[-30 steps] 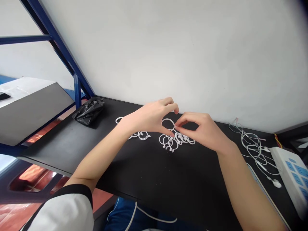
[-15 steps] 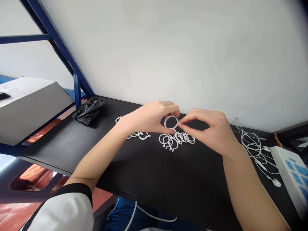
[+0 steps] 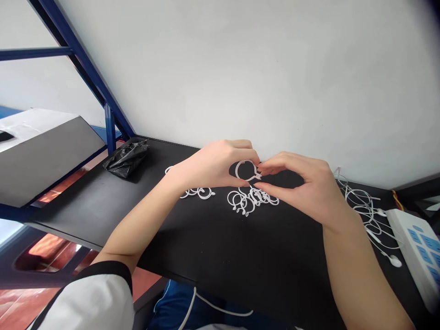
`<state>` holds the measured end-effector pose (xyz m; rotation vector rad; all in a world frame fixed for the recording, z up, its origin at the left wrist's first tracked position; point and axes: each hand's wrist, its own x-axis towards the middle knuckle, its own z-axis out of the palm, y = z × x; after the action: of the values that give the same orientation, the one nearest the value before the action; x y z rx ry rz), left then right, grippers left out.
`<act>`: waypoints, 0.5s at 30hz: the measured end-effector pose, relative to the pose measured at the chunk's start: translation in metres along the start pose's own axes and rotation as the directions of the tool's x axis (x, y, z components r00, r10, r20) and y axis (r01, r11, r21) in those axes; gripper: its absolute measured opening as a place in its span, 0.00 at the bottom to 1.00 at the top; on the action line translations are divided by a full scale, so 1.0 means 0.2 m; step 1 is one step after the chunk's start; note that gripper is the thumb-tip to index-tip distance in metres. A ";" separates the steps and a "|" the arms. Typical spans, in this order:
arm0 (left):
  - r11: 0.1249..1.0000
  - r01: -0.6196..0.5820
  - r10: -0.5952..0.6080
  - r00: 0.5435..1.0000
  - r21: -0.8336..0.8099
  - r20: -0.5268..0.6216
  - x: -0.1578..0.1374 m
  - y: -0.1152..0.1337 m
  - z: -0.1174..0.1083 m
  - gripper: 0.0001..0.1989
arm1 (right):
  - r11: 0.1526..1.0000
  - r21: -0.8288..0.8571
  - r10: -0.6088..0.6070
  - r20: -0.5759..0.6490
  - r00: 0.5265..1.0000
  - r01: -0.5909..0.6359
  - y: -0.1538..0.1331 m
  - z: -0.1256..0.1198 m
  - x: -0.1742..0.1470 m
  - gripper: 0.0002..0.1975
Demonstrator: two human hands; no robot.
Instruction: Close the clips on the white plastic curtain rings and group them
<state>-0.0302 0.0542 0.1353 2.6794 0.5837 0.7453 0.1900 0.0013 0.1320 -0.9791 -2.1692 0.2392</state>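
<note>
A white plastic curtain ring point(image 3: 237, 171) stands upright above the black table, its clasp end toward the right. My left hand point(image 3: 220, 162) is closed around it, fingers at the top and thumb at the lower edge. My right hand point(image 3: 304, 183) is at the clasp with thumb and fingertips apart, the clasp between them; whether a fingertip touches it I cannot tell. Below the hands lies a pile of white rings point(image 3: 245, 204). More white rings point(image 3: 205, 194) lie on the table, partly hidden behind my left wrist.
A crumpled black plastic bag point(image 3: 127, 158) lies at the table's far left. Tangled white earphones point(image 3: 366, 208) and a white power strip point(image 3: 414, 247) with blue sockets are at the right. Behind the black table point(image 3: 213, 243) rises a white wall, with a blue metal frame point(image 3: 92, 78) at left.
My right thumb and fingers have parted from their pinch on the ring's clasp, and the hand has shifted slightly right. The ring has risen a little in my left hand.
</note>
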 end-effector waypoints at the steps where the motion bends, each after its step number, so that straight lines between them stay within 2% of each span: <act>1: 1.000 -0.005 0.005 1.000 0.000 -0.008 0.00 0.00 0.00 0.10 | 1.000 0.003 -0.005 0.004 1.000 0.005 0.00 0.00 0.00 0.12; 15: 0.999 -0.027 0.029 0.998 0.032 -0.054 0.01 0.00 0.00 0.09 | 0.994 -0.034 -0.108 -0.058 0.992 0.106 0.00 0.02 0.00 0.07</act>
<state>-0.0287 0.0538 0.1356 2.7084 0.5771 0.8260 0.1874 0.0021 0.1299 -0.8731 -2.1682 0.1238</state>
